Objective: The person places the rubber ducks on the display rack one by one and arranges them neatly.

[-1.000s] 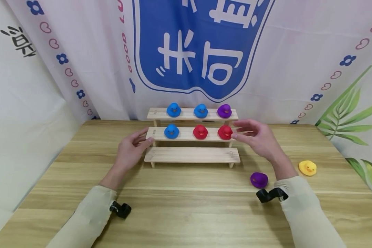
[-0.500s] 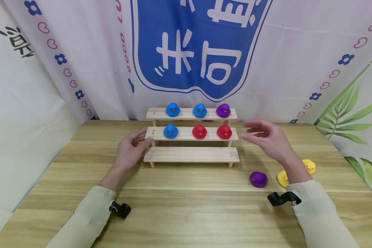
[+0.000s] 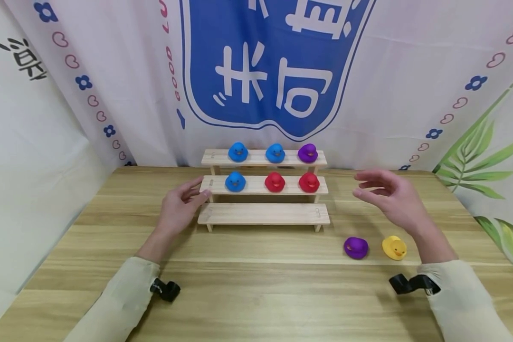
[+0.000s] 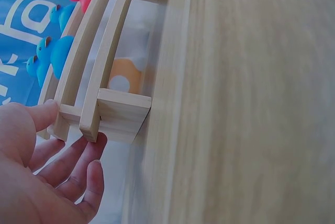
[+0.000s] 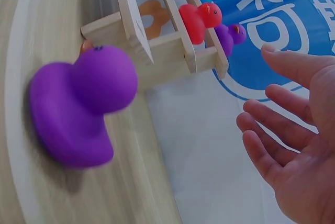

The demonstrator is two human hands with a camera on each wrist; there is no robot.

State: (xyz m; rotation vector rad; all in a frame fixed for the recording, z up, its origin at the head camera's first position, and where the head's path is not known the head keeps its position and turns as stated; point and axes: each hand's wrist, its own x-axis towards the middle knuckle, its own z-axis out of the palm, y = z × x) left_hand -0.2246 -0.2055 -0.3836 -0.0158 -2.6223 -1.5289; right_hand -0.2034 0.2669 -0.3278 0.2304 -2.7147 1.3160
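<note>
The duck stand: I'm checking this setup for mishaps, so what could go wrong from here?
The left hand holds one end of the stand; a tug might shift it and topple what it carries.
The end red duck sits close to the stand's right end with no rim in view, so a bump could knock it off.
A low sweep of the right hand might push the loose purple duck or yellow duck.

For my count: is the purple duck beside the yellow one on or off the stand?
Off: the purple duck rests on the table, apart from the stand.
</note>
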